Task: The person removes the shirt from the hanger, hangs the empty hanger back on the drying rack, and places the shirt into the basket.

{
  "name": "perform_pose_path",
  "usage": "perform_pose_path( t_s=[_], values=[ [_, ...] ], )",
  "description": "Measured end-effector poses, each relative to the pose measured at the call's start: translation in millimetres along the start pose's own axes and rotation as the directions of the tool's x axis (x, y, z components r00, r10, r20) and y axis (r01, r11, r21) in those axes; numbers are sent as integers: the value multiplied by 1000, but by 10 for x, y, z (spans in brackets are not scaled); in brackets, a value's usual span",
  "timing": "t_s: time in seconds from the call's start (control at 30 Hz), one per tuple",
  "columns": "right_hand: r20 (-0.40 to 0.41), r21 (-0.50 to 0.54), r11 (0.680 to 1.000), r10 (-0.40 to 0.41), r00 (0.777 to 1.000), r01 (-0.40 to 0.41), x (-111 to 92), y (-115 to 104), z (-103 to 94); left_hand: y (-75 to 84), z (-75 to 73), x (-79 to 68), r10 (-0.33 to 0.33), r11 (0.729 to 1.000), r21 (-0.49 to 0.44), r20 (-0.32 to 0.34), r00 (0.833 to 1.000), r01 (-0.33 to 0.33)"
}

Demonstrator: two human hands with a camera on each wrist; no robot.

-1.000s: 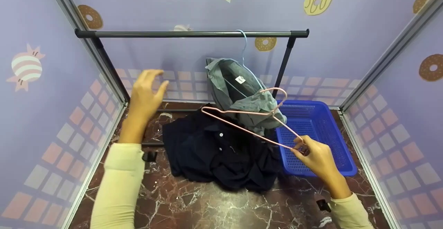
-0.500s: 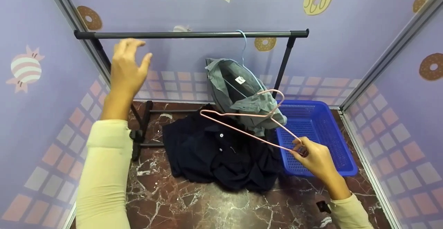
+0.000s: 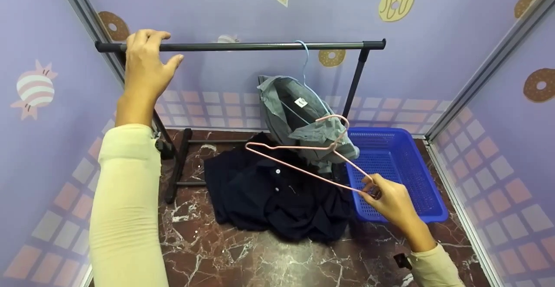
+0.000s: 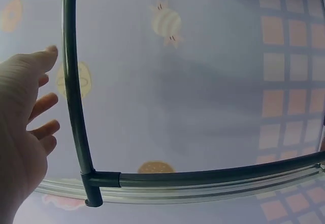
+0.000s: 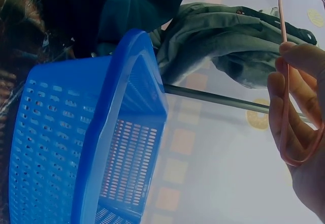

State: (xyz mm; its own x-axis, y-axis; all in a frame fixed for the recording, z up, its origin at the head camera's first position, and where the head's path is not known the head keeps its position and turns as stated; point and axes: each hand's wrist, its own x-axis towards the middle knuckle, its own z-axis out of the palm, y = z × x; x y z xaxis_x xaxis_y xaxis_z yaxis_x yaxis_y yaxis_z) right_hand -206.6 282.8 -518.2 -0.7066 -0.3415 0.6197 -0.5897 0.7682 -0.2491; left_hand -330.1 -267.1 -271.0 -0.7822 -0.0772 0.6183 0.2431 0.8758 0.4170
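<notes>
My right hand [image 3: 390, 198] pinches one end of a pink clothes hanger [image 3: 299, 147], whose hook points up and away from me. In the right wrist view its fingers curl round the hanger's looped end [image 5: 285, 148]. Near the left end of the rack's dark rail [image 3: 243, 47] is my left hand [image 3: 145, 68], thumb spread and fingers loosely bent. The left wrist view shows a gap between that hand [image 4: 28, 112] and the rail [image 4: 73, 89]. A grey-green shirt [image 3: 277, 113] hangs from the rail on a light blue hanger [image 3: 306, 63]. Beneath lies a rumpled navy garment [image 3: 269, 196] with white buttons.
A blue perforated basket [image 3: 416, 161] stands on the floor at the right, under and beside my right hand. The rack's left foot [image 3: 177, 174] rests on the brown marbled floor [image 3: 243, 261]. Patterned lilac walls [image 3: 217, 9] enclose the back and sides.
My left hand has risen and moved left from in front of the rack up to the rail's left end. The right hand and pink hanger have shifted slightly left and down.
</notes>
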Motion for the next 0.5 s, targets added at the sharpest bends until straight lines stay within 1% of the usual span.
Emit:
perform_pose_path(
  t_s=[0.1, 0.27, 0.37, 0.5],
  values=[
    [-8, 12, 1000, -1, 1000, 1, -3, -1, 22, -30, 18, 42, -4, 1000, -8, 14, 1000, 4],
    [-7, 27, 1000, 1, 1000, 0, 0, -13, 42, -78, 54, 70, -24, 1000, -16, -10, 1000, 23],
    [-6, 27, 1000, 3, 1000, -3, 4, -29, 50, -89, 76, 85, -31, 1000, -1, -17, 999, 31],
    [-19, 32, 999, 1, 1000, -1, 13, -52, 76, -66, 101, 123, -58, 998, 32, -17, 998, 59]
  ],
)
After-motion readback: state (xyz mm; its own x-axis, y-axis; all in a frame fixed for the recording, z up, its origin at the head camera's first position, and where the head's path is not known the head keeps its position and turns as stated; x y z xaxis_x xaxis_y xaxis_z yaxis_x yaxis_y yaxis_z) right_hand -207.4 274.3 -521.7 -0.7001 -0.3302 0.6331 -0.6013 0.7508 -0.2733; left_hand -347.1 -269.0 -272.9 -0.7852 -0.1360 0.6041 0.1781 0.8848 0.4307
